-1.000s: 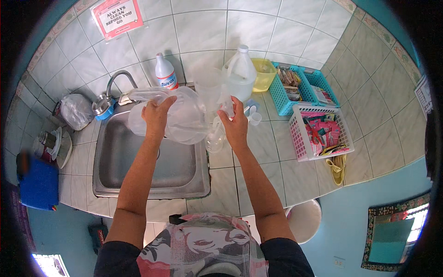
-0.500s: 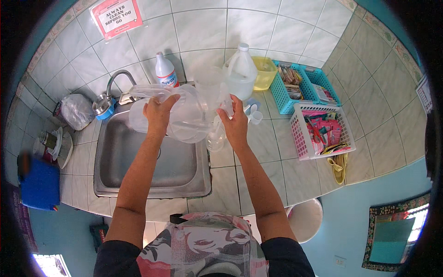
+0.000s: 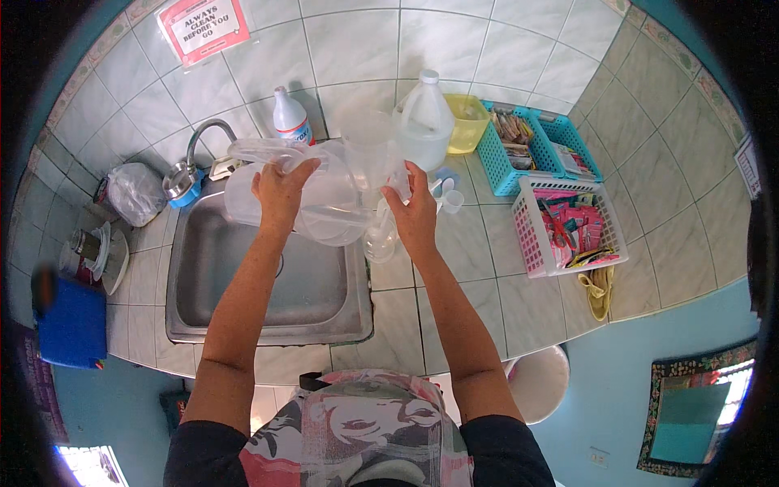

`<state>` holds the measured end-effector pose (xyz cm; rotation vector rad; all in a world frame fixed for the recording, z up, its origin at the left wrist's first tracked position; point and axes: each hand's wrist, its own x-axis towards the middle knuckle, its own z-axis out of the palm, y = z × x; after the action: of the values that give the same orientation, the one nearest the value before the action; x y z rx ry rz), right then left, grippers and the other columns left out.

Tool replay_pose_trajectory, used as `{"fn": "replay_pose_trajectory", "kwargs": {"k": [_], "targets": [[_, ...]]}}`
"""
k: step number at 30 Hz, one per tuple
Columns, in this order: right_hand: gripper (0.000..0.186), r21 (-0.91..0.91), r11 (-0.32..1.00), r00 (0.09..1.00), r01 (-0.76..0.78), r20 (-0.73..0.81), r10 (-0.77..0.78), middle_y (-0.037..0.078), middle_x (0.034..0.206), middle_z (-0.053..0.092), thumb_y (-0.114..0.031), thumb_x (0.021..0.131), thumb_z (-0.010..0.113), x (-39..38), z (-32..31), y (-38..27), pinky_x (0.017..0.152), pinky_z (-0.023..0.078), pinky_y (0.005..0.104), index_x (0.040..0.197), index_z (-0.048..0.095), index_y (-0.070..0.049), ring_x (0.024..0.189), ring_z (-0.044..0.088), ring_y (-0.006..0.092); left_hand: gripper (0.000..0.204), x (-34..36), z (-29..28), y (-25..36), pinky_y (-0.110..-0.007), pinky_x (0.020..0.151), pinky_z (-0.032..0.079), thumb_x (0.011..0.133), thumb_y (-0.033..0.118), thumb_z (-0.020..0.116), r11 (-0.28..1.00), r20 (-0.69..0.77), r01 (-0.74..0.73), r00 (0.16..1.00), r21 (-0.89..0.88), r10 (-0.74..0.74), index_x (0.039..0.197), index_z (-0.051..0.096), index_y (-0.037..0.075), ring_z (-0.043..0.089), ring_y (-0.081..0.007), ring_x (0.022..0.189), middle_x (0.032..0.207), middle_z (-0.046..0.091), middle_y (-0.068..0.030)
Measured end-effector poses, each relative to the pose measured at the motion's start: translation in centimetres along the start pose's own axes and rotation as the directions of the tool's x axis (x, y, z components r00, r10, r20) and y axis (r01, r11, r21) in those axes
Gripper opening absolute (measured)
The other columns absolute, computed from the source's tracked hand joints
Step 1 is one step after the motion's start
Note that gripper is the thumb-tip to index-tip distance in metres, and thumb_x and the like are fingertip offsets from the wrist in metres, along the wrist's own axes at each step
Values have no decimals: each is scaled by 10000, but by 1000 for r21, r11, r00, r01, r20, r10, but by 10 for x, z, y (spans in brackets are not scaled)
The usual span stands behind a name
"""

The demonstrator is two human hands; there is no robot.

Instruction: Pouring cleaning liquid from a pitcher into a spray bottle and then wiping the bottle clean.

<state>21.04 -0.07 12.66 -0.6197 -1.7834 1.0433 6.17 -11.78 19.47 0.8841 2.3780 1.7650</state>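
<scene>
Two hands of mine are over the tiled counter (image 3: 458,312), and at least two clear plastic vessels lie between them — they overlap too much for a surer count. My left hand (image 3: 281,196) is clamped on a clear plastic pitcher (image 3: 333,219), thumb spread along its near face, the other fingertips hidden. The pitcher's round body spreads to the right of those fingers, above the back right corner of the one steel sink (image 3: 264,334). My right hand (image 3: 411,204) has thumb and forefinger pinched on a clear plastic container (image 3: 367,142); whether by handle or rim, I cannot tell. That container stretches up and left from my fingertips, beside the pitcher.

Just beyond the sink's right edge, one small clear vessel (image 3: 380,245) sits on the counter. One faucet (image 3: 195,148) stands at the sink's back left corner. Along the counter's back edge I count one white bottle (image 3: 289,116), one large jug (image 3: 423,126) and one yellow tub (image 3: 464,123). Toward the right end are two turquoise basket compartments (image 3: 493,161) side by side — and, nearer the front edge, one white basket (image 3: 535,261) with one pair of red-handled scissors (image 3: 557,223).
</scene>
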Motion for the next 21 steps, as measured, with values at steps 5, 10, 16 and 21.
{"fn": "replay_pose_trajectory", "kwargs": {"k": [5,10,16,21], "targets": [[474,-23,1000,1000,4,5,-4,153,1016,580,-96,764,655,1,1,2,784,446,299,1170,416,-44,921,580,231,492,4,1,-6,-350,679,442,633,332,709,998,-4,-12,1000,67,12,877,591,-80,567,-218,745,824,589,-159],[474,-30,999,999,28,-19,-29,153,989,588,-95,759,658,1,3,2,771,452,301,1165,419,-47,900,587,233,494,3,1,-2,-342,703,435,629,339,717,996,-6,-37,999,85,37,868,597,-77,558,-218,775,864,583,-164],[480,-24,999,1000,25,-17,-25,157,984,588,-101,755,659,1,2,1,776,453,306,1168,420,-50,894,589,241,485,1,3,-2,-341,758,419,638,345,712,990,-35,-89,995,113,94,880,606,-62,547,-237,829,870,588,-159],[483,-7,1000,1000,2,-8,-2,154,987,587,-99,751,663,0,1,-2,791,450,320,1167,424,-51,909,582,245,471,3,4,-5,-347,766,417,640,342,707,986,-32,-108,993,126,112,885,612,-48,545,-238,831,830,600,-144]]}}
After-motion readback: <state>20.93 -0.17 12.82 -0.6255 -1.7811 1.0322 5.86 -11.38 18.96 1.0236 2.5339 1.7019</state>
